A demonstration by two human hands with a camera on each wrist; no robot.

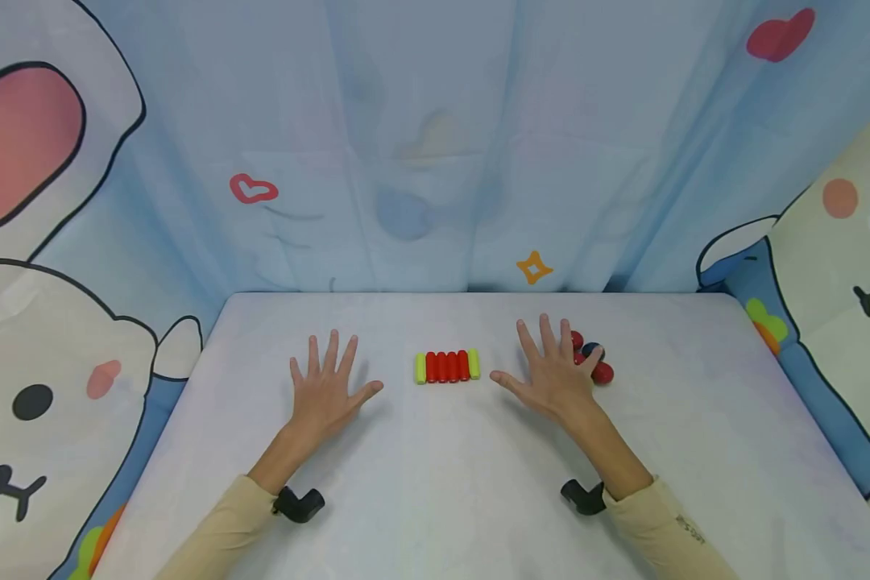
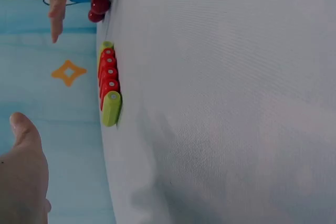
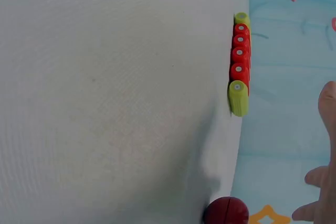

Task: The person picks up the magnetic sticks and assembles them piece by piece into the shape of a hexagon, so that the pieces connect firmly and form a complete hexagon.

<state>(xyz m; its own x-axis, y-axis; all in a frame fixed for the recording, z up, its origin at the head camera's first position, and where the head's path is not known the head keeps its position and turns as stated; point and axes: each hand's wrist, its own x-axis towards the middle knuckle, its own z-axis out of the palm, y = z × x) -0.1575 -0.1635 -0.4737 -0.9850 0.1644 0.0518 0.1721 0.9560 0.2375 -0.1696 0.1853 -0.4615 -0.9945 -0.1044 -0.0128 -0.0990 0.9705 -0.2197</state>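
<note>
Over table [image 1: 435, 483] | left hand [image 1: 324, 403], right hand [image 1: 557, 385]: fingers spread, gripping nothing | rods [image 1: 453, 367] between | dark-blue ball [image 1: 590, 348]: head view only

Right hand [image 1: 554, 383] is kinda blocking part of the ball cluster [image 1: 603, 374] toward the far right corner of the desk [image 1: 442, 475], so no clue how many. Sleeve lettering [image 1: 691, 529] is too tiny to read. Desk's near edge gets cropped.

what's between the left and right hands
In the head view, a row of red and yellow-green pieces lies between the left hand and the right hand.
</note>
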